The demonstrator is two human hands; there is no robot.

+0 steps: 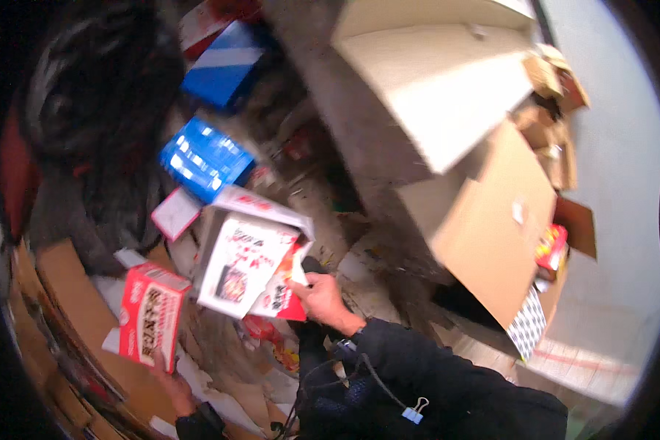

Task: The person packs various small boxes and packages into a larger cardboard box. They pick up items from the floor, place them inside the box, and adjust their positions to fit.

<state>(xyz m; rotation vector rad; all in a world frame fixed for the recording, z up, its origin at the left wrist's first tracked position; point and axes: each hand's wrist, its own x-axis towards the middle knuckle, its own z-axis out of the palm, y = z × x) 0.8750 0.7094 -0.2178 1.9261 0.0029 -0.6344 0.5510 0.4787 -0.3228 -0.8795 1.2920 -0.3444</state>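
Note:
My left hand, at the lower left, grips the bottom end of a red and cream printed carton, which stands up from the fingers. Near the middle, my right hand holds the lower right corner of a white and red printed box between thumb and fingers. That box shows printed panels and a raised flap along its top edge; blur hides its finer detail. Touching its upper left are a glossy blue package and a small white box with pink edges.
Large open cardboard boxes fill the right side, one with a red and yellow package beside it. A black plastic bag bulks at the upper left, near a blue box. Flattened cardboard and scraps lie at the lower left.

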